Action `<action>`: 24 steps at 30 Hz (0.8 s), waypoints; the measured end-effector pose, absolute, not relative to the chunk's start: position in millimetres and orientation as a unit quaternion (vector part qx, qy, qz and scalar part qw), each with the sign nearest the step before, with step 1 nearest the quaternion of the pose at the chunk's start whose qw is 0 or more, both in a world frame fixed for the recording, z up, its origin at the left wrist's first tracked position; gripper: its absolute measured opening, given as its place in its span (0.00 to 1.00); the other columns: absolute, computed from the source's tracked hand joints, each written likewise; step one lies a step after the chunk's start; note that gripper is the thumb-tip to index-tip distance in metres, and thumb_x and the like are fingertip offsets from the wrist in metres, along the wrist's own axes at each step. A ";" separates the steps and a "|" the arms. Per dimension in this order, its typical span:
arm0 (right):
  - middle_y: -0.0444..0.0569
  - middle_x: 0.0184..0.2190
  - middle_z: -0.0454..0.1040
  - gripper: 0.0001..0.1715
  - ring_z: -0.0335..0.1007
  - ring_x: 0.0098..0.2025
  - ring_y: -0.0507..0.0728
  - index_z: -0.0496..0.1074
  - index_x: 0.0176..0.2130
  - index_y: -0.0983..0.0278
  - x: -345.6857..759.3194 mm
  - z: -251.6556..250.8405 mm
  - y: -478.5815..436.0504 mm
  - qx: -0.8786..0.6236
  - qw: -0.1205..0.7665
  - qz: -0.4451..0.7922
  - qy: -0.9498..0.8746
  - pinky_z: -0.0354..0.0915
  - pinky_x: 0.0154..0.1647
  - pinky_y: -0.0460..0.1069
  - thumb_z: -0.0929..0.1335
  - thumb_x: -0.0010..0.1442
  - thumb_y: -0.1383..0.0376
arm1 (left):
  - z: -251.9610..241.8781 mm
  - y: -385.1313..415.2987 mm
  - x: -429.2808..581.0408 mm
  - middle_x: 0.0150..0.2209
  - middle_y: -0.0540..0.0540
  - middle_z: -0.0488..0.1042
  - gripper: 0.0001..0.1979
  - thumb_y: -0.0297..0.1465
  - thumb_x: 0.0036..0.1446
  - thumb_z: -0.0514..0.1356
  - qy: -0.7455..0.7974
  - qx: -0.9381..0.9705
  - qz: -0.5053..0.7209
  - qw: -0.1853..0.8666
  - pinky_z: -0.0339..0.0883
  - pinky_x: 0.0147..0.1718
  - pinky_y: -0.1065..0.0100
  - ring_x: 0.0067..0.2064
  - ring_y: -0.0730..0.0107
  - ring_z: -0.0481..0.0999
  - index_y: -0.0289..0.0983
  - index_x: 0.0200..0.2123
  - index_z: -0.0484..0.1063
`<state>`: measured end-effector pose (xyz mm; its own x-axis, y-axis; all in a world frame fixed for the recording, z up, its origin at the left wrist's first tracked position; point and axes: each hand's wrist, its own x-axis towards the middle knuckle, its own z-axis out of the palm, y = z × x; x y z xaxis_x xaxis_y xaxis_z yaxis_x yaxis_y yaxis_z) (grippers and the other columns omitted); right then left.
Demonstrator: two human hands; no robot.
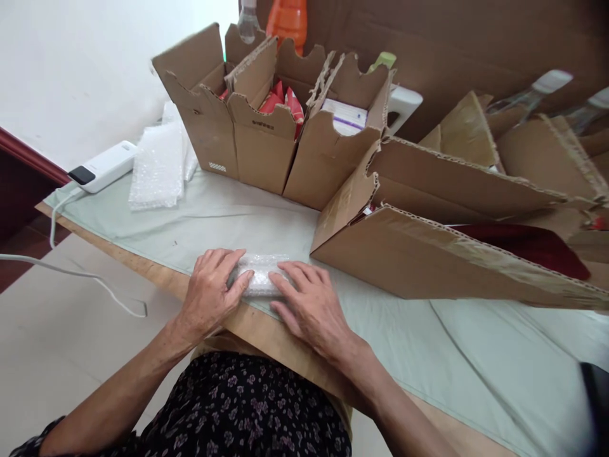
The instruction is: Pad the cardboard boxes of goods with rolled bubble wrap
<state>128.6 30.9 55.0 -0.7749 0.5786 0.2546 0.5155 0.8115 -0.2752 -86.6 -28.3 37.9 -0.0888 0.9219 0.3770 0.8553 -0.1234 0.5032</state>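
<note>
A small item wrapped in bubble wrap lies on the pale green cloth near the table's front edge. My left hand rests on its left end, fingers curled over the wrap. My right hand lies on its right end with fingers stretched across it. Both hands press the bundle against the table; what is inside the wrap is hidden.
Three open cardboard boxes stand at the back with red packets and a white box inside. A large flat carton lies to the right. Bubble wrap sheets and a white power bank with cable sit at the left.
</note>
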 end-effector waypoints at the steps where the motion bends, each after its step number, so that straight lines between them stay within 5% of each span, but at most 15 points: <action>1: 0.58 0.54 0.78 0.16 0.72 0.54 0.67 0.74 0.54 0.65 125.3 54.3 34.2 -0.294 0.159 0.108 -0.936 0.66 0.51 0.61 0.68 0.67 0.66 | 40.1 -33.4 -86.4 0.45 0.39 0.78 0.17 0.37 0.69 0.57 0.670 0.648 0.352 0.078 0.73 0.49 0.50 0.47 0.54 0.77 0.35 0.55 0.74; 11: 0.48 0.45 0.81 0.13 0.77 0.45 0.58 0.75 0.52 0.59 132.3 67.1 1.2 -0.422 0.298 0.411 -0.751 0.70 0.49 0.53 0.67 0.69 0.61 | 53.0 -79.3 -40.9 0.64 0.37 0.73 0.28 0.35 0.67 0.61 0.523 0.434 0.534 0.503 0.72 0.62 0.55 0.64 0.56 0.74 0.39 0.68 0.62; 17: 0.51 0.51 0.78 0.12 0.74 0.53 0.61 0.76 0.49 0.58 168.2 79.6 -26.6 -0.415 0.264 0.405 -0.771 0.71 0.55 0.56 0.69 0.66 0.63 | 57.3 -71.9 -21.3 0.51 0.43 0.82 0.17 0.29 0.65 0.60 0.534 0.479 0.502 0.482 0.79 0.50 0.65 0.52 0.61 0.84 0.43 0.56 0.71; 22: 0.56 0.62 0.72 0.57 0.75 0.58 0.63 0.55 0.71 0.54 216.0 97.7 -37.7 -0.423 0.230 0.378 -0.791 0.74 0.57 0.56 0.80 0.52 0.54 | 60.6 -72.3 -12.1 0.47 0.47 0.80 0.30 0.20 0.56 0.58 0.477 0.676 0.446 0.341 0.80 0.44 0.70 0.44 0.65 0.84 0.50 0.59 0.69; 24: 0.54 0.60 0.75 0.52 0.77 0.56 0.61 0.57 0.70 0.52 225.2 108.0 -39.4 -0.422 0.229 0.365 -0.798 0.74 0.56 0.54 0.79 0.55 0.56 | 54.6 -72.9 -2.8 0.45 0.48 0.80 0.38 0.19 0.52 0.58 0.461 0.704 0.420 0.340 0.80 0.44 0.70 0.44 0.65 0.84 0.51 0.64 0.62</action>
